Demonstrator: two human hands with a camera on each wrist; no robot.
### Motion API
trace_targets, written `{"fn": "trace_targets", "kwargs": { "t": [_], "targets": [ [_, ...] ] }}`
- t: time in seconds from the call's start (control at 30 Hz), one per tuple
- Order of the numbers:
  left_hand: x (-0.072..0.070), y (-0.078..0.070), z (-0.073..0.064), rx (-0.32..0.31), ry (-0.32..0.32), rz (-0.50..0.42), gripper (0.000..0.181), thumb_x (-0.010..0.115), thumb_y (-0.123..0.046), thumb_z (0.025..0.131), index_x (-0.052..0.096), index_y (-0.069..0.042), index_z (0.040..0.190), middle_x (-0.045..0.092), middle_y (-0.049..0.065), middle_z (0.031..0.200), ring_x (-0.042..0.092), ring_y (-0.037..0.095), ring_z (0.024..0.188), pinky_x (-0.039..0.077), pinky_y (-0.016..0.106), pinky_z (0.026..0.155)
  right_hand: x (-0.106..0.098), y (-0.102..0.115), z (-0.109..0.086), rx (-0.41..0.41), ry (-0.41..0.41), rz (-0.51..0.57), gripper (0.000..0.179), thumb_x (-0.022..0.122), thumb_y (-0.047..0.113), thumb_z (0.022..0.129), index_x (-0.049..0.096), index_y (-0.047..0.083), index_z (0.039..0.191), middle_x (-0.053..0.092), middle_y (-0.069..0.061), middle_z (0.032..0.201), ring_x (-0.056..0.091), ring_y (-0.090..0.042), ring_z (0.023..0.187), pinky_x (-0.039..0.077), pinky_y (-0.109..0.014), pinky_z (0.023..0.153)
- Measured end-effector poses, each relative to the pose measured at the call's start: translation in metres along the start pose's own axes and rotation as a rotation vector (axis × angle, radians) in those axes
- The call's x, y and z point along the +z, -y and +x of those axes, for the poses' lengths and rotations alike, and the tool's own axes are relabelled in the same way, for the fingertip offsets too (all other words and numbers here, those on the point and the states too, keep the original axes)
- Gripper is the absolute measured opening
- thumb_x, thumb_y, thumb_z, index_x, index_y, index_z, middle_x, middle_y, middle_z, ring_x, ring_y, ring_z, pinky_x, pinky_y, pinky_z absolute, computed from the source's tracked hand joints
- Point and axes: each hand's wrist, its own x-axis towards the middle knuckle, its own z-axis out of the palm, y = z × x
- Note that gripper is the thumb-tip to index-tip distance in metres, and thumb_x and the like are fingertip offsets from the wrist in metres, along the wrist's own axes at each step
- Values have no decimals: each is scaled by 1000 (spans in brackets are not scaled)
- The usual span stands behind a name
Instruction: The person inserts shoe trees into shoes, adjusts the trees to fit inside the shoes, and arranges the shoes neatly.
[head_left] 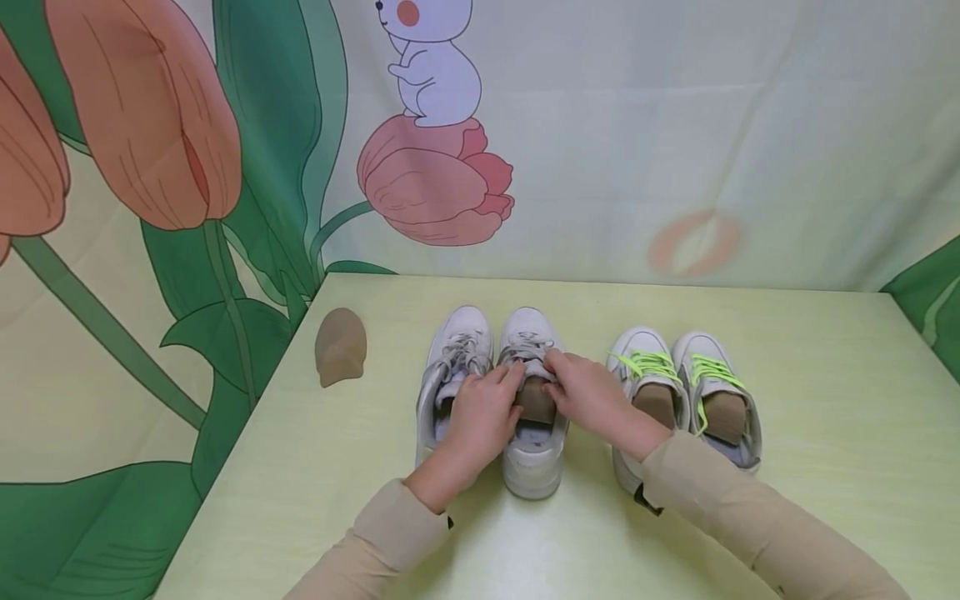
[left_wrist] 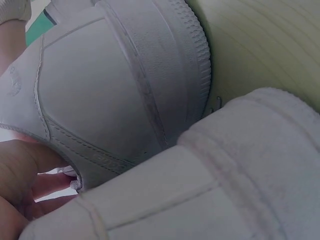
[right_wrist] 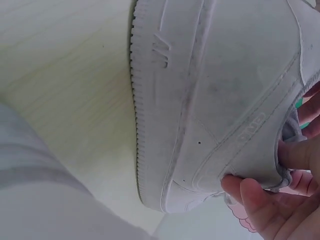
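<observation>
Two white sneakers with grey laces stand side by side, toes away from me. Both hands are at the right one (head_left: 532, 475), whose opening shows a brown toe-shaped insert (head_left: 536, 402). My left hand (head_left: 483, 417) reaches over the left sneaker (head_left: 463, 327) and grips the near side of the opening, thumb beside the insert. On the other side, my right hand (head_left: 592, 398) pinches the edge by the laces, its fingers (right_wrist: 252, 197) at the collar in the right wrist view. The left sneaker's inside is partly hidden by my left hand.
Right of my hands stand two white sneakers with neon-green laces, the nearer one (head_left: 639, 342) partly behind my right forearm and the other (head_left: 697, 346) beside it; both contain brown inserts. A loose brown insert (head_left: 341, 346) lies at the table's left. A printed curtain (head_left: 585, 167) hangs behind.
</observation>
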Motion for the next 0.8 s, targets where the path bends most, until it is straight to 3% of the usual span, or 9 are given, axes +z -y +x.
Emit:
{"fn": "trace_targets", "kwargs": {
  "t": [0.3, 0.53, 0.8],
  "targets": [
    [1, -1, 0, 18, -10, 33, 30, 71, -18, 71, 57, -13, 98, 61, 5, 91, 61, 21, 75, 43, 33, 68, 3, 2, -2, -18, -3, -41, 12, 60, 10, 81, 49, 9, 88, 58, -4, 72, 54, -17, 58, 39, -27, 47],
    [1, -2, 1, 13, 0, 53, 27, 71, -20, 71, 58, -12, 94, 61, 4, 91, 61, 20, 76, 44, 33, 70, 6, 4, -5, -72, -27, -140, 18, 60, 5, 75, 47, 10, 85, 55, -5, 75, 43, -16, 46, 30, -25, 38],
    [2, -3, 1, 10, 3, 65, 25, 71, -20, 71, 59, -11, 90, 61, 4, 89, 60, 20, 76, 44, 32, 72, 10, 5, -7, -98, -49, -198, 20, 63, 5, 71, 49, 12, 84, 51, -3, 72, 40, -13, 45, 27, -23, 37]
  ]
}}
